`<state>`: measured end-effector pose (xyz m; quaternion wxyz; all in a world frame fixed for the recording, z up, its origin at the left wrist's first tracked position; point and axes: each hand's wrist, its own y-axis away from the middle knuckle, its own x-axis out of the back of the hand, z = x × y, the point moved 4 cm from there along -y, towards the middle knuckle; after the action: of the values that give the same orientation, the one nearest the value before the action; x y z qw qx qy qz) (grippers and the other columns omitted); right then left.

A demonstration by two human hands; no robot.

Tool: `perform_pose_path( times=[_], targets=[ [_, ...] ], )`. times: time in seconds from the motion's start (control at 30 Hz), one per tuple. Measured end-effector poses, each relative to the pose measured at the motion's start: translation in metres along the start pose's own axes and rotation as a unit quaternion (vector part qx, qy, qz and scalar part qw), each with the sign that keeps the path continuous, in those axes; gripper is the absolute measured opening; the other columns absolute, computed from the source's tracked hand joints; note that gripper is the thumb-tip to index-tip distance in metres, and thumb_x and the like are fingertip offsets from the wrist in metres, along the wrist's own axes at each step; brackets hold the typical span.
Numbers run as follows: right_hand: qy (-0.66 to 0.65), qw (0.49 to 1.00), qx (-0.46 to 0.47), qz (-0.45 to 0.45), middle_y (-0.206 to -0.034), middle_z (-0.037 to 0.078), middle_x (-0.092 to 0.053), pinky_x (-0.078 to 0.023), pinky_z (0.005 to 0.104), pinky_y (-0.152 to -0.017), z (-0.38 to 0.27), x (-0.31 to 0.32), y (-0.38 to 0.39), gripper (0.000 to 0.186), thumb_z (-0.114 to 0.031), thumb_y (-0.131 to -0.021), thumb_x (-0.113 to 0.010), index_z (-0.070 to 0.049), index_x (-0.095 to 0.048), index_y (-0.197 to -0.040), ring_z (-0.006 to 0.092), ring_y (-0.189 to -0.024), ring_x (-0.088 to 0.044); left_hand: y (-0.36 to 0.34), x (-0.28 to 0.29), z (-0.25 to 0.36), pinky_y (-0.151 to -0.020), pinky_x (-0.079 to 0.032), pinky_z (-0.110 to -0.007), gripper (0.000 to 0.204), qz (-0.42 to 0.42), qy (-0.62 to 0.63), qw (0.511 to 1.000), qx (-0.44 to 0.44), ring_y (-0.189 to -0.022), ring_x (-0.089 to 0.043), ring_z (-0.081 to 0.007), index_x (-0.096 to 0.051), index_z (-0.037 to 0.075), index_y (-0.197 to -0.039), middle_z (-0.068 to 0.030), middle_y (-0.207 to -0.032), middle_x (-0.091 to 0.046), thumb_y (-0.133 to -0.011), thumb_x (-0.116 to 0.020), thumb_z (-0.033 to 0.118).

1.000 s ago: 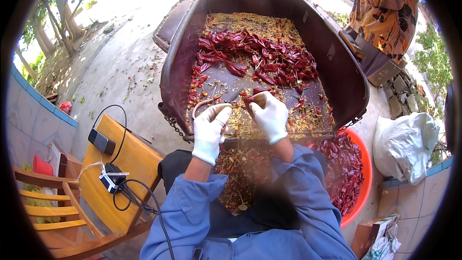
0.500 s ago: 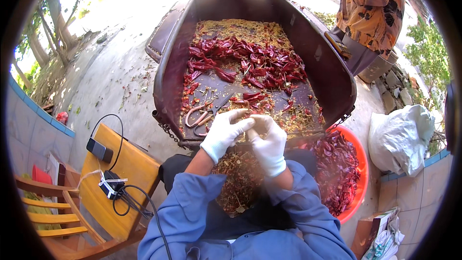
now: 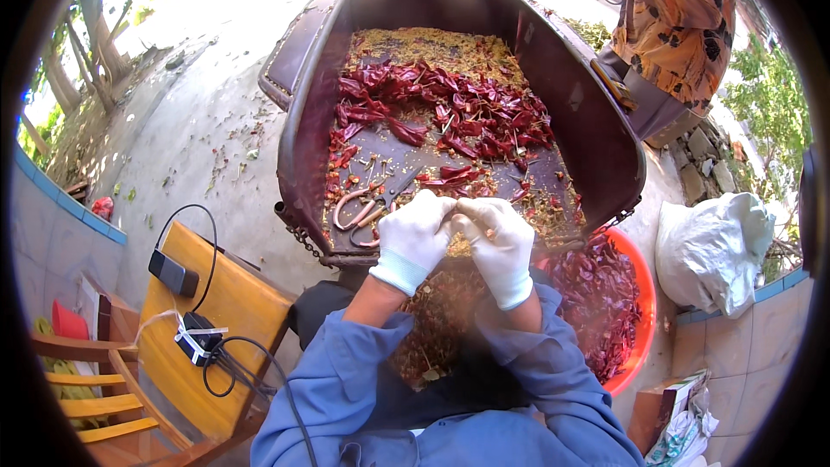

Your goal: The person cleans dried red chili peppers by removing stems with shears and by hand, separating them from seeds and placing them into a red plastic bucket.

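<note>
My left hand (image 3: 415,240) and my right hand (image 3: 500,246), both in white gloves, meet at the fingertips over the near edge of a maroon cart bed (image 3: 292,143). Their fingers are pinched together; whatever they hold is too small or hidden to make out. Just beyond my left hand lies a pair of scissors (image 3: 353,209) with pink handles, open on the bed. Dried red chilies (image 3: 493,121) are heaped across the middle of the bed, among loose seeds and stems. Below my hands, between my legs, is a pile of chili stems and scraps (image 3: 432,320).
An orange-red basin (image 3: 648,329) of dried chilies stands at my right. To my left is a yellow wooden chair (image 3: 177,363) with black devices and a cable running to me. A white sack (image 3: 713,251) stands at right. Another person (image 3: 679,26) works beyond the cart's right side.
My hands stay close together; the left has turned and shifted slightly right, its fingers now meeting the right's. The other person's gloved hand has moved a little. The whole view has shifted slightly.
</note>
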<state>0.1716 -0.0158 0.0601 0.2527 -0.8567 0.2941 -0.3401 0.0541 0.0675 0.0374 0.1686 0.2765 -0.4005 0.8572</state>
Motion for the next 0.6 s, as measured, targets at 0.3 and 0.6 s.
perform_pose_path(
  times=[0.3,0.6],
  targets=[
    [-0.192,0.953,-0.226,-0.068,-0.082,0.007,-0.072,-0.052,0.0252,-0.062,0.012,0.002,0.005,0.014,-0.011,-0.089,-0.072,0.0,-0.072,-0.098,0.0112,-0.068,-0.066,0.008,0.003,-0.009,-0.07,-0.051,-0.031,0.02,-0.102,0.25,0.957,0.106,-0.074,-0.066,-0.0169,-0.071,0.002,-0.094,-0.0093,-0.081,-0.068,-0.079,-0.079,0.013],
    [-0.599,0.686,-0.412,-0.025,-0.083,0.003,-0.064,-0.05,0.023,-0.061,0.028,-0.019,0.011,0.021,-0.021,-0.099,-0.063,-0.001,-0.064,-0.107,0.011,-0.071,-0.061,0.009,0.0,0.002,-0.04,-0.031,-0.015,0.014,-0.102,0.578,0.741,0.327,-0.049,-0.046,0.0001,-0.066,0.004,-0.093,0.0001,-0.073,-0.065,-0.096,-0.066,0.018]
  ],
)
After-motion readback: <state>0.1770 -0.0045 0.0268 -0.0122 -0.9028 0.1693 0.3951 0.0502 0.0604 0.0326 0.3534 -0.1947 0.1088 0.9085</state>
